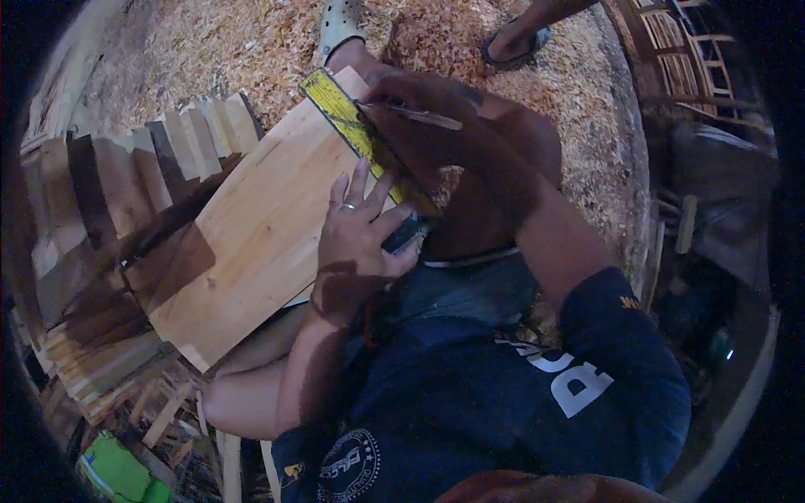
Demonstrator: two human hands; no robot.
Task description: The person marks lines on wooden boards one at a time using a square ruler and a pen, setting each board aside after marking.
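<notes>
A pale wooden board (260, 218) lies slanting across my lap. Across its upper right end rests a try square with a yellow blade (335, 105) and a dark handle (402, 235). My left hand (360, 222), with a ring on one finger, holds the square against the board, fingers spread over the blade and thumb by the handle. My right hand (411, 92), in shadow, is closed around a slim pencil (432, 120). Its point is close to the blade's edge near the board's end; I cannot tell whether it touches the wood.
Several wood pieces (159, 159) stand in a row at the left. More stacked boards (92, 352) sit below them. Wood shavings (478, 33) cover the ground. A clog-shod foot (340, 29) and a sandalled foot (513, 44) show at the top. A green item (122, 469) lies lower left.
</notes>
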